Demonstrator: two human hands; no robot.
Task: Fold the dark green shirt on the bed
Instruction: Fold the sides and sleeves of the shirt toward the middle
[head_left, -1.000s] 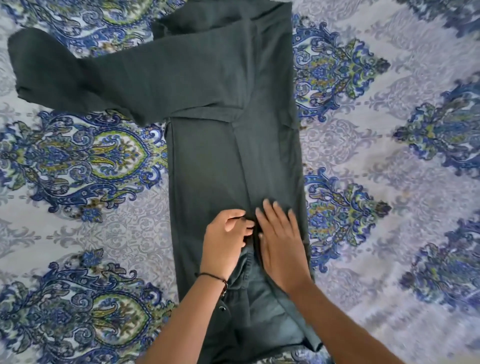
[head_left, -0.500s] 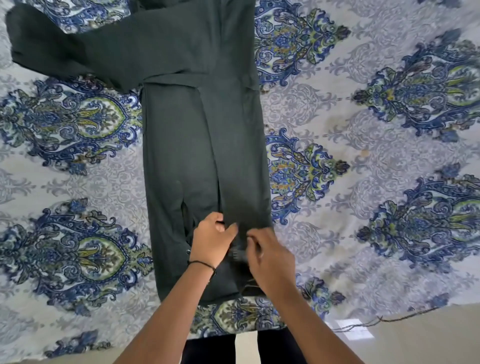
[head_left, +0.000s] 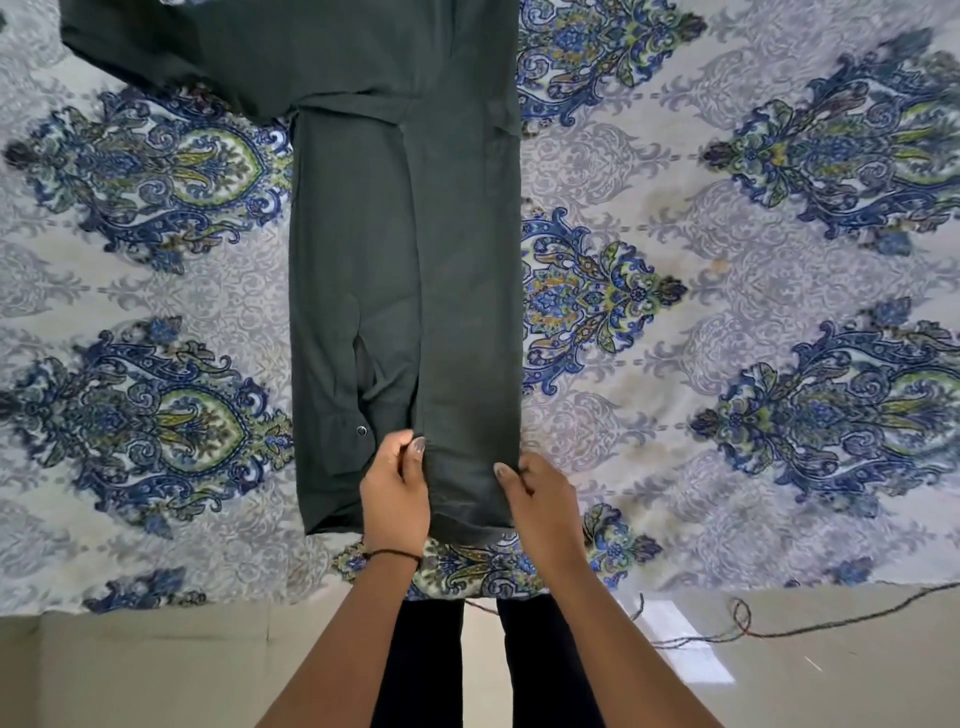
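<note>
Paisley bedspread (head_left: 727, 364), blue and green on a pale ground, was your work surface. The dark green shirt (head_left: 363, 234) lay flat on it as a long narrow strip running away from you, hem at the near edge of the bed. Its right side was folded in over the middle. One sleeve (head_left: 156, 47) stuck out to the far left, not yet folded in.

My read on handling: light, soft, limp cloth with no stiffness of its own. It would sag wherever unsupported, and the stacked layers could slide apart. Matte weave, so probably grippy on the bedspread. Not fragile. The best hold was the near end at both edges of the folded panel, pinching through all layers.

That matched your grip. Your left hand (head_left: 395, 488) had curled fingers pinching the inner fold edge. Your right hand (head_left: 540, 499) gripped the outer right edge, thumb on top and fingers tucked under. Both hands sat just above the hem.

A small round fastener (head_left: 362, 431) showed just left of your left hand, on what looked like a cuff.

No brand, label or readable writing was visible anywhere.

Further out: a thin dark cord (head_left: 392, 555) on your left wrist, beige floor (head_left: 130, 670) below the bed edge, and a loose cable (head_left: 831, 618) trailing across it on the right.
</note>
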